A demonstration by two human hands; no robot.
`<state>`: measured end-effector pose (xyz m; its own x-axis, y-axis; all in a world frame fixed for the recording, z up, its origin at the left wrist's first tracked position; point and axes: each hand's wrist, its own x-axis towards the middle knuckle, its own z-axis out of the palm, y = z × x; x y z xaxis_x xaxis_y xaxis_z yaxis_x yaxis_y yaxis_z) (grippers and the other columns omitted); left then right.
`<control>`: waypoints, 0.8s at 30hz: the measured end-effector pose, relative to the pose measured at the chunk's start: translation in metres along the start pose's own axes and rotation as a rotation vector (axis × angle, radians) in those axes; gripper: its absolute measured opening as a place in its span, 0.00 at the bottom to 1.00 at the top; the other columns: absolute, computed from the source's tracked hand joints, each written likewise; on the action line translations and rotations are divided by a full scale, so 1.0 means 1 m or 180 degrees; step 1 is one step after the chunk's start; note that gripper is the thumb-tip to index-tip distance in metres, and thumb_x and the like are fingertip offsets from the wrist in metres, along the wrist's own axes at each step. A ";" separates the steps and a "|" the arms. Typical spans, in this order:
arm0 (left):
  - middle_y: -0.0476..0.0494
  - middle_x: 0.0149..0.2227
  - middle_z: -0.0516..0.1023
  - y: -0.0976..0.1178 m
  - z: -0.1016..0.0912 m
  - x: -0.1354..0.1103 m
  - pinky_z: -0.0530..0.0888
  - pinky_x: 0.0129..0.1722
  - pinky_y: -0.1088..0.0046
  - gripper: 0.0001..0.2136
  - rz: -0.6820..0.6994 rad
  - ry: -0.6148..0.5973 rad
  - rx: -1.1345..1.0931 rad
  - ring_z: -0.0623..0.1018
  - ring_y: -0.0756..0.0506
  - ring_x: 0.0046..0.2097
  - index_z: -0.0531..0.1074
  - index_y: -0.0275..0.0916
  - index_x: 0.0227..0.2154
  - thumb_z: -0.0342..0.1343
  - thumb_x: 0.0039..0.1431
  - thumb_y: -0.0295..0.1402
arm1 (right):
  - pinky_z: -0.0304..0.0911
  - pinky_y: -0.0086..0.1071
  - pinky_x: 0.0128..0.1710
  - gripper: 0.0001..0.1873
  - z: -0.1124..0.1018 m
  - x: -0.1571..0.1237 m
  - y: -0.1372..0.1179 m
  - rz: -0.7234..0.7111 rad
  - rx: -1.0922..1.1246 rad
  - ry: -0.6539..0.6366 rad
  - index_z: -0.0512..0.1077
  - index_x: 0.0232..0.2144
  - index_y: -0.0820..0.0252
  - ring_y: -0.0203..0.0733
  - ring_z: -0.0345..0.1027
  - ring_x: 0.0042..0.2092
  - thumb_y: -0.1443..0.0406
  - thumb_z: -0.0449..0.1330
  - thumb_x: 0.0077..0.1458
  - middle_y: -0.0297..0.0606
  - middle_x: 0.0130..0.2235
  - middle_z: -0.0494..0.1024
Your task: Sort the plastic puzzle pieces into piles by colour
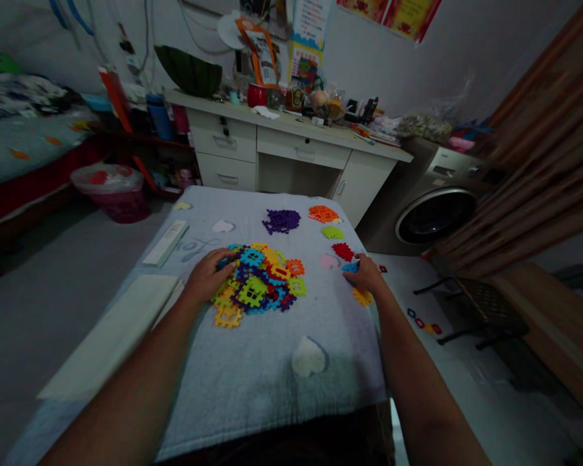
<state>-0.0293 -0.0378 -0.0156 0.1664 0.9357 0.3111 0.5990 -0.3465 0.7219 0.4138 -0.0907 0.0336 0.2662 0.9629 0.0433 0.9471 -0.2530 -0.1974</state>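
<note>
A mixed pile of toothed plastic building pieces (253, 291) in yellow, green, blue, purple, orange and red lies mid-table. My left hand (208, 275) is at its left edge, thumb and fingers closed around a dark blue piece (225, 262). Over at the table's right side, my right hand (368, 275) has its thumb and fingertips on a blue piece (350, 266). Near that hand are yellow pieces (362, 296) and a red stack (342, 251). Farther back lie light green pieces (333, 233), an orange heap (323, 213) and a purple heap (282, 221).
A pale cloth with hearts (272, 388) covers the table. A long white box (111, 340) and a smaller one (166, 243) lie along its left side. Behind stand a cluttered white desk (228, 139) and a washing machine (427, 194). Several pieces (420, 323) are on the floor at right.
</note>
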 end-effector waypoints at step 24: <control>0.39 0.54 0.73 0.005 -0.002 0.000 0.66 0.61 0.57 0.22 -0.0041 0.0008 0.0058 0.72 0.37 0.57 0.75 0.39 0.47 0.52 0.55 0.47 | 0.61 0.30 0.33 0.36 -0.036 -0.067 0.012 0.0144 0.0604 -0.0904 0.61 0.52 0.62 0.41 0.71 0.36 0.56 0.69 0.44 0.39 0.37 0.76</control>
<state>-0.0279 -0.0393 -0.0111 0.1566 0.9399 0.3033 0.6153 -0.3331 0.7145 0.4138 -0.1613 0.0632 0.2216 0.9455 -0.2388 0.8782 -0.2999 -0.3727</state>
